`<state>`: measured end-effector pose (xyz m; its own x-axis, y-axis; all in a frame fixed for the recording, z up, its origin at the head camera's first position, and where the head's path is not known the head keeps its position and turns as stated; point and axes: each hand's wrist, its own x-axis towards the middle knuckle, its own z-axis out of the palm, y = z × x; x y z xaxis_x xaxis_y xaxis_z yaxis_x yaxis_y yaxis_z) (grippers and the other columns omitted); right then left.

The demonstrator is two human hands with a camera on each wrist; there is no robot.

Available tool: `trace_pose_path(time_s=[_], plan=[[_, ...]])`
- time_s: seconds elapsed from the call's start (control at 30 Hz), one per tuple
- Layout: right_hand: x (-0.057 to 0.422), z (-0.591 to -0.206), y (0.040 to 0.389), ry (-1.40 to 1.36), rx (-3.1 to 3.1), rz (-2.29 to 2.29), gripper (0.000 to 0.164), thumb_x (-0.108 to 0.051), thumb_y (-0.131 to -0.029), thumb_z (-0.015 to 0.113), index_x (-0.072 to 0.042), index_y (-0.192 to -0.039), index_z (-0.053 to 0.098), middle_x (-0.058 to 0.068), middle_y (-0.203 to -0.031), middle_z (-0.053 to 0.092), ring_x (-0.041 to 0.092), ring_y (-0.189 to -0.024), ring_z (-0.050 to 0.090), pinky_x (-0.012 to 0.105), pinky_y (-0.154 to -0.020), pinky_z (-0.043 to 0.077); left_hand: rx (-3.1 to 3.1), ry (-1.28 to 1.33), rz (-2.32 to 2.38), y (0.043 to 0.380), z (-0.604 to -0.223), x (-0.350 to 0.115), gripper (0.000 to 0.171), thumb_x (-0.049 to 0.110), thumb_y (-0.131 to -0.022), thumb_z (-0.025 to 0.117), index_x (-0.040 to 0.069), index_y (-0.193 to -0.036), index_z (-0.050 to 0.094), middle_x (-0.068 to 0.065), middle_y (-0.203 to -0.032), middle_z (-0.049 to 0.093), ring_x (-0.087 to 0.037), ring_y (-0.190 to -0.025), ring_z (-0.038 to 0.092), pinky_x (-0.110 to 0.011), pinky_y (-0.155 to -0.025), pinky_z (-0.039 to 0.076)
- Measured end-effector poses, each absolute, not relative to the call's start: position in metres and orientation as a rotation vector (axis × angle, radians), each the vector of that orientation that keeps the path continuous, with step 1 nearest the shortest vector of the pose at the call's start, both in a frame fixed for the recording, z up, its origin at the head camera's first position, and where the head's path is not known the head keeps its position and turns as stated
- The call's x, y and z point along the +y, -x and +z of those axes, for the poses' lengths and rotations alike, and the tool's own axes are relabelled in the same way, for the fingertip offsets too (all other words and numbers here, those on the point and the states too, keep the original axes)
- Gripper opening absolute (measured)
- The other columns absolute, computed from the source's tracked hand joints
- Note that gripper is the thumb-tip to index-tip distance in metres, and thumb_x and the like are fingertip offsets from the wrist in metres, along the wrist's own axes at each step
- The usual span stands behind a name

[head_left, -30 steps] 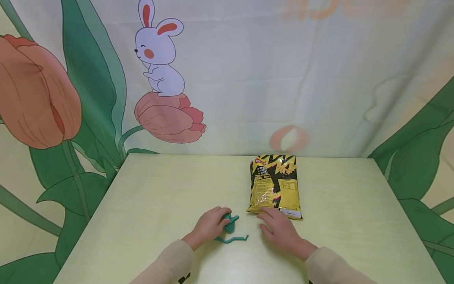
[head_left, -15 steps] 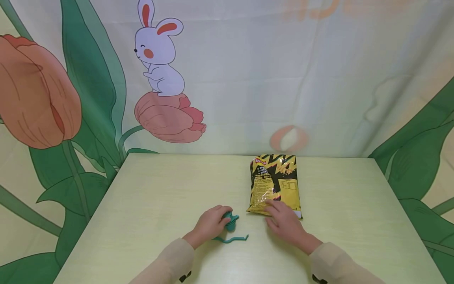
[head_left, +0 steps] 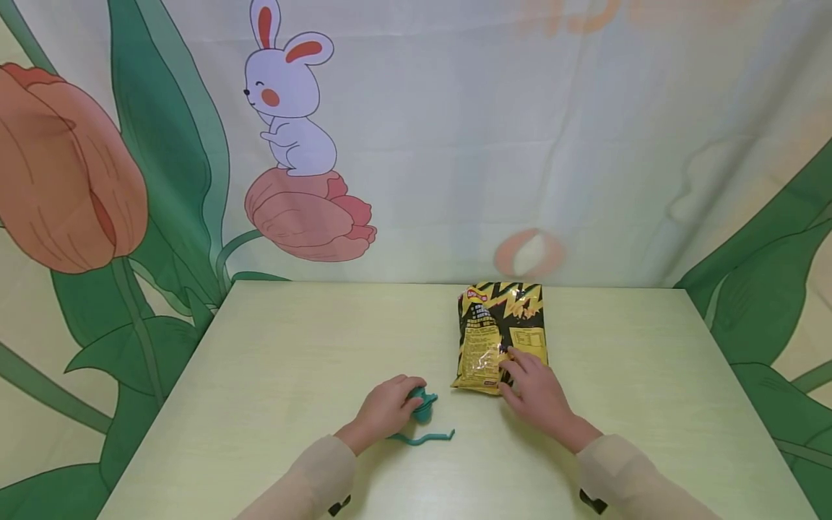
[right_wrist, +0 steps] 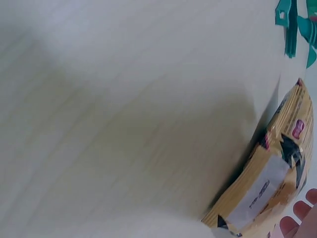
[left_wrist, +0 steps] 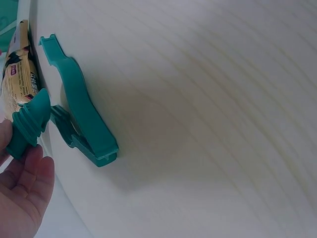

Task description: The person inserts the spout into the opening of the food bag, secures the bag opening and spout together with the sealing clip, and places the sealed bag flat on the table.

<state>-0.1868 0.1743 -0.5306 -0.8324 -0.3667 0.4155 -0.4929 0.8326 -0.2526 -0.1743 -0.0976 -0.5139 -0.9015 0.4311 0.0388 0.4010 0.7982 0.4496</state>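
In the head view my left hand (head_left: 386, 406) pinches a small teal ribbed piece like a spout cap (head_left: 422, 409) between thumb and fingers. Its flared, ridged side shows in the left wrist view. Just below that hand lies a teal bag clip (left_wrist: 81, 101), its two arms spread apart in a narrow V on the table. My right hand (head_left: 541, 391) is over the lower right part of a yellow and black snack bag (head_left: 482, 339), fingers loosely bent across its front. In the right wrist view the fingertips (right_wrist: 300, 210) appear beside the bag's sealed end.
The bag lies flat on a pale wood-grain table (head_left: 292, 339), reaching close to the back edge. Behind the table hangs a curtain (head_left: 442, 144) printed with a rabbit, tulips and leaves.
My right hand has slid right and slightly forward, from the bag's lower edge to its lower right part. The left hand keeps its hold on the teal piece and barely moves.
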Motion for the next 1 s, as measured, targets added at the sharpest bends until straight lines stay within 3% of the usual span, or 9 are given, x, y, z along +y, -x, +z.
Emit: trace_pose_path(time_s=[0.6,1.0], plan=[[0.186,-0.526,0.198,-0.471,-2.869,0.531,0.042,-0.033,-0.087,0.053,-0.004,-0.118,0.051,0.023,-0.134,0.036,0.039,-0.121,0.035,0.055,-0.095,0.032,2.895,-0.655,0.697,0.175,-0.515,-0.098,0.029,0.024,-0.087,0.056,0.012,-0.112,0.057,-0.001,-0.095,0.059,-0.011,-0.079,0.055,-0.026,-0.068,0.045],[0.187,-0.534,0.208,-0.382,-2.899,0.568,0.051,-0.038,-0.088,0.049,-0.002,-0.124,0.045,0.025,-0.136,0.032,0.041,-0.122,0.033,0.056,-0.094,0.031,2.887,-0.633,0.692,0.174,-0.515,-0.099,0.028,0.024,-0.087,0.056,0.012,-0.112,0.057,-0.001,-0.094,0.059,-0.01,-0.077,0.053,-0.026,-0.068,0.045]])
